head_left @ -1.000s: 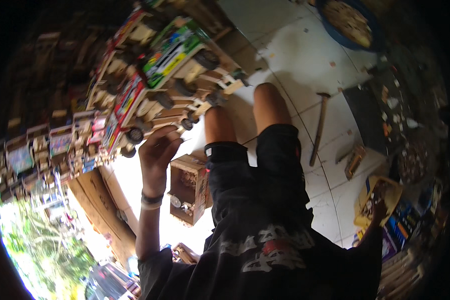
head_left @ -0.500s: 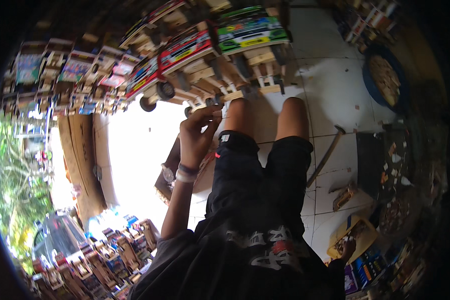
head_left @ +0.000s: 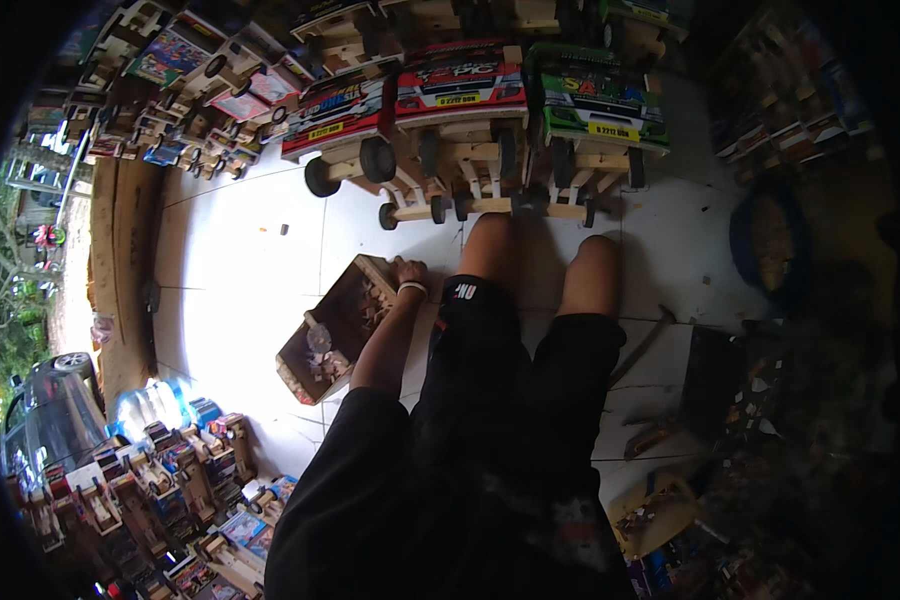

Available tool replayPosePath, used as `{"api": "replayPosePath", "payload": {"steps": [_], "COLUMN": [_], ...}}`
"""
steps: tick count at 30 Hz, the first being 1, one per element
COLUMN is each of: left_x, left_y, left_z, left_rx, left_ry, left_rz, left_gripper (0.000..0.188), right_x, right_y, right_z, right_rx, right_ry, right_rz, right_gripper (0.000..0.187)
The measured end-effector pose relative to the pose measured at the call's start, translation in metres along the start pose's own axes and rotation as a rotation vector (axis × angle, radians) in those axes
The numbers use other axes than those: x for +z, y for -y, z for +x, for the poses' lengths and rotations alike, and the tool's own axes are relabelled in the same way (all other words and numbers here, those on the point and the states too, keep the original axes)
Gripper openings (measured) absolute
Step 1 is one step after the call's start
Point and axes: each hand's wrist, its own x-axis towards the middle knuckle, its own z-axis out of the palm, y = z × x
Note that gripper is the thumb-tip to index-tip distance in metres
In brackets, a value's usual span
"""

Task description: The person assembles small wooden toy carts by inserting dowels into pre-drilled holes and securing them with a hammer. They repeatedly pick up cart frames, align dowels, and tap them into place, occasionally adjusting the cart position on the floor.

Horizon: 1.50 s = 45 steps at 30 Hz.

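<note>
Head camera view, wide and round, its edges lost in black: a person in dark shorts sits on a white tile floor, knees toward a row of wooden toy trucks with red and green fronts. Trucks farther back are cut off by the upper edge.

The left hand, with a pale band at the wrist, is at the upper right corner of an open wooden box. Its fingers look bent, but it is impossible to tell whether they grasp the rim. The box rests on the floor beside the left leg; the forearm hides part of it. Inside lie small wood pieces and a round, greyish object, too blurred to identify.

The right hand cannot be seen, so its grip cannot be told. At lower right, shadow swallows most of a yellow tub. A hammer is partly covered by the right leg. Glare washes out the floor at left.
</note>
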Motion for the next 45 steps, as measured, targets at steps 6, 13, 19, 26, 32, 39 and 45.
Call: {"api": "replayPosePath", "payload": {"steps": [6, 13, 19, 26, 32, 39, 45], "left_x": [0.014, 0.003, -0.079, -0.086, -0.066, 0.008, 0.041], "left_y": [-0.03, -0.001, 0.042, 0.065, 0.022, -0.026, -0.034], "left_z": [0.001, 0.006, -0.048, -0.088, -0.053, 0.0, 0.021], "left_rx": [-0.078, -0.089, 0.046, -0.015, 0.004, -0.217, -0.273], "left_ry": [-0.07, -0.197, -0.181, -0.34, -0.868, -0.447, -0.231], "left_rz": [-0.146, -0.596, -0.934, -0.811, -0.93, -0.976, -1.057], "left_gripper": [0.039, 0.035, 0.042, 0.041, 0.059, 0.029, 0.027], "right_x": [-0.032, 0.003, 0.072, 0.09, 0.078, 0.071, 0.045], "right_y": [0.103, 0.22, 0.311, 0.327, 0.298, 0.311, 0.318], "right_z": [-0.051, -0.064, -0.069, -0.102, -0.128, -0.131, -0.122], "right_rx": [-0.094, -0.287, -0.278, -0.293, -0.303, -0.141, -0.176], "right_ry": [-0.022, 0.598, 1.138, 1.439, 1.39, 1.154, 0.624], "right_rz": [1.284, 1.673, 1.232, 1.435, 1.227, 1.179, 0.817], "right_gripper": [0.05, 0.046, 0.044, 0.057, 0.079, 0.061, 0.057]}}
